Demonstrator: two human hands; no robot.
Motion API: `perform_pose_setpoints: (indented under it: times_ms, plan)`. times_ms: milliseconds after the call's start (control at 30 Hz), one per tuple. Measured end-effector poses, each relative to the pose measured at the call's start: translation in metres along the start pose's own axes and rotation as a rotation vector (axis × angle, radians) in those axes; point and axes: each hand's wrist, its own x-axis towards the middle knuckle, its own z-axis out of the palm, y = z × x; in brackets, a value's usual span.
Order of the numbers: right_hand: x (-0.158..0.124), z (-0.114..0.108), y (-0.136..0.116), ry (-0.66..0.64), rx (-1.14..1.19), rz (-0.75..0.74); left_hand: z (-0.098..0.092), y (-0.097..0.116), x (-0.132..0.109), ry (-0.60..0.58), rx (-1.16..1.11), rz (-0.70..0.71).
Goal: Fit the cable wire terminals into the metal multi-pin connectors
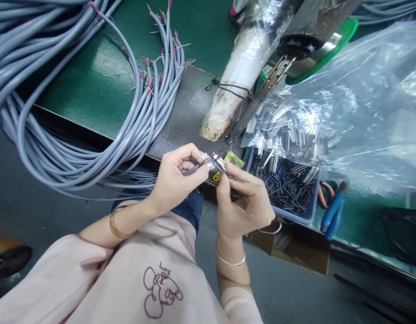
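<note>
Nearest the camera, the left hand (176, 180) pinches the end of a thin grey sheathed cable (191, 171) between thumb and forefinger, with the stripped coloured cores fanning out at the fingertips; the right hand (243, 204) grips a small black multi-pin connector (219, 165) at its fingertips, held against those cores just above the bench edge; both hands are closed on their parts, neither is free. By appearance, the step in hand is mating the cores to the connector pins; the next move calls for fine alignment and a steady two-handed hold, since the pins are small and closely spaced. Just behind the connector lies a yellow tag (234, 159); to the right sits a blue plastic tray (297, 217) filled with loose black components (285, 189), partly covered by a crumpled clear plastic bag (356, 112); blue-handled pliers (332, 213) rest beside the tray. A film-wrapped cylindrical fixture (240, 76) with a slanted metal strip (262, 94) overhangs the working spot and crowds it from above. Further left, a large coiled bundle of grey cables (59, 148) spreads across the green bench mat (93, 85).
</note>
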Motion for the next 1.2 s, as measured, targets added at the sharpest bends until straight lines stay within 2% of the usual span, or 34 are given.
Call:
perform_pose_setpoints:
  times_ms: [200, 467, 733, 800, 867, 933, 1000, 1200]
  plan:
    - [0.001, -0.001, 0.003, -0.034, -0.025, -0.035, 0.001, -0.003, 0.001, 0.017, 0.043, 0.039]
    - [0.011, 0.001, -0.002, -0.028, -0.051, -0.062, 0.002, 0.004, 0.003, 0.036, 0.073, 0.074]
    - [0.001, -0.005, 0.0, -0.091, -0.114, -0.136, -0.001, -0.002, 0.003, -0.012, 0.028, -0.011]
    - [0.0, -0.005, 0.0, -0.052, -0.083, -0.091, -0.003, -0.001, 0.001, -0.029, 0.006, -0.011]
    - [0.0, -0.004, 0.0, -0.027, -0.001, 0.024, -0.005, 0.001, -0.001, -0.053, -0.019, -0.005]
    - [0.0, -0.004, -0.001, -0.035, 0.086, 0.145, -0.006, 0.002, -0.003, -0.071, -0.018, -0.006]
    - [0.0, -0.004, -0.001, -0.053, 0.121, 0.203, -0.007, 0.001, -0.005, -0.065, 0.002, -0.007]
    - [0.003, -0.003, -0.001, -0.078, 0.073, 0.084, -0.003, -0.004, -0.005, 0.011, 0.004, 0.004]
